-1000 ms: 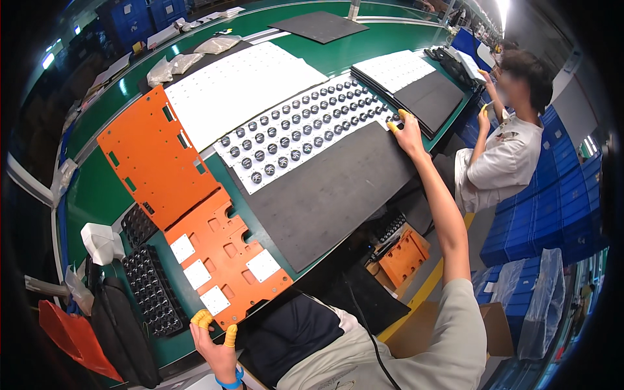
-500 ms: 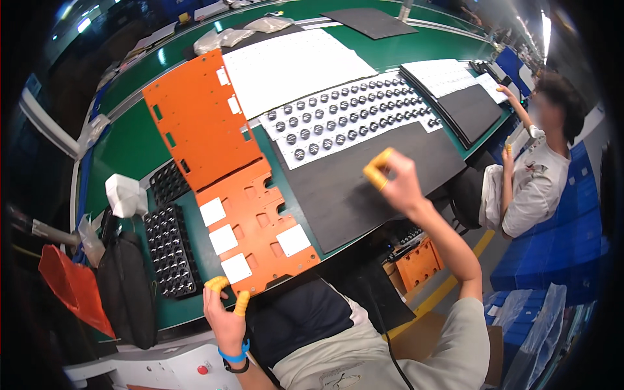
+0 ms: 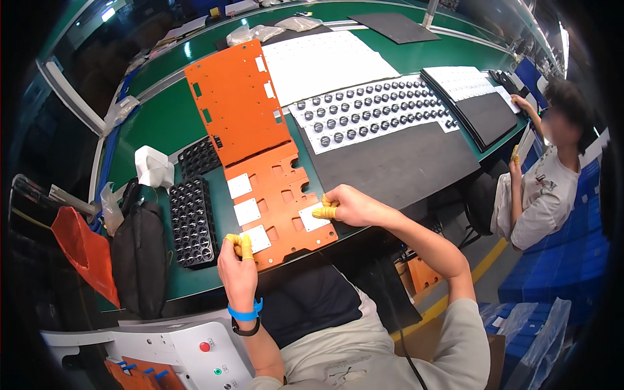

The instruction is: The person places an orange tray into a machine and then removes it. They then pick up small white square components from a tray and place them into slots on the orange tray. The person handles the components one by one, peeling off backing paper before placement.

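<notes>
An orange fixture plate (image 3: 283, 195) lies at the table's front edge, its raised orange cover (image 3: 237, 104) standing open behind it. White square plates (image 3: 247, 212) sit in several of its pockets. My left hand (image 3: 238, 276), in yellow finger cots, has thumb and finger closed at the outer edge of the nearest left white square plate (image 3: 259, 238). On the fixture's right side, my right hand (image 3: 354, 206) pinches at the right white square plate (image 3: 311, 220), yellow-cotted fingertips over its edge. Both of those plates look flat on the fixture.
Black trays (image 3: 193, 224) of round parts stand left of the fixture, beside a white foam block (image 3: 154, 166). A black mat (image 3: 396, 166) carries white sheets (image 3: 370, 110) with rows of black round parts. A co-worker (image 3: 543, 175) sits at the right, hand on white sheets.
My right hand has come left and down from above the black mat to the right white plate. My left hand has moved from the fixture's corner onto the near left plate, fingers closing.
</notes>
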A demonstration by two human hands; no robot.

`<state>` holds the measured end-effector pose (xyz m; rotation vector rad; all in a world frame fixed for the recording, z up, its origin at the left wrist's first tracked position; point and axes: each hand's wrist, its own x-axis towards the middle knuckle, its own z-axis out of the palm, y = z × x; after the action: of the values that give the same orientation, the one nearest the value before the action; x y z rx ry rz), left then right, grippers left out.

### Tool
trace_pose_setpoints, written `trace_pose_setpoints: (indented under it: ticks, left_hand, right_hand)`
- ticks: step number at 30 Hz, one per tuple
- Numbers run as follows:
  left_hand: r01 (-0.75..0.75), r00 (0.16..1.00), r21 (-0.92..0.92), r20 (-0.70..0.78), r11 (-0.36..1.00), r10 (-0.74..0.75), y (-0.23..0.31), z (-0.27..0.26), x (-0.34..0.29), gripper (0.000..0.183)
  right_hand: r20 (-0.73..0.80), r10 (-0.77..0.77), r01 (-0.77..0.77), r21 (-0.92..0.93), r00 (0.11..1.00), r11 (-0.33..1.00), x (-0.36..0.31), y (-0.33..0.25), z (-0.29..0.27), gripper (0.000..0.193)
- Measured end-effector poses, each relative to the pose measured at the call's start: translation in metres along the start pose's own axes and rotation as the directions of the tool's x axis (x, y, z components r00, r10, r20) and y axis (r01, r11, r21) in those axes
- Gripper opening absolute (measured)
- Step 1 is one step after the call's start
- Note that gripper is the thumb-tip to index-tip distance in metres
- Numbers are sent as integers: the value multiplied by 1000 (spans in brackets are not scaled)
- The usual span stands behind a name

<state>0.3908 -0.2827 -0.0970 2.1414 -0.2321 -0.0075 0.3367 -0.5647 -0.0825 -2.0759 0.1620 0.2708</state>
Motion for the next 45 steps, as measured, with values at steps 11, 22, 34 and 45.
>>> trace_pose_setpoints:
  ticks: [11, 22, 34, 45]
  left_hand:
    - [-103, 989, -553, 35, 827, 147, 38, 46, -2, 18]
    - [-12, 978, -530, 169, 848, 119, 35, 53, 0, 16]
    - [26, 986, -498, 157, 867, 60, 35, 52, -4, 16]
    - [40, 986, -517, 162, 855, 51, 39, 50, -3, 17]
  right_hand:
    - [-278, -66, 140, 258, 958, 956, -31, 11, -31, 26]
    - [-692, -448, -402, -707, 567, 582, -120, 161, -169, 24]
    - [-876, -238, -423, -421, 420, 802, -110, 177, -176, 25]
    - [-864, -412, -614, -498, 290, 613, -68, 200, -224, 32]
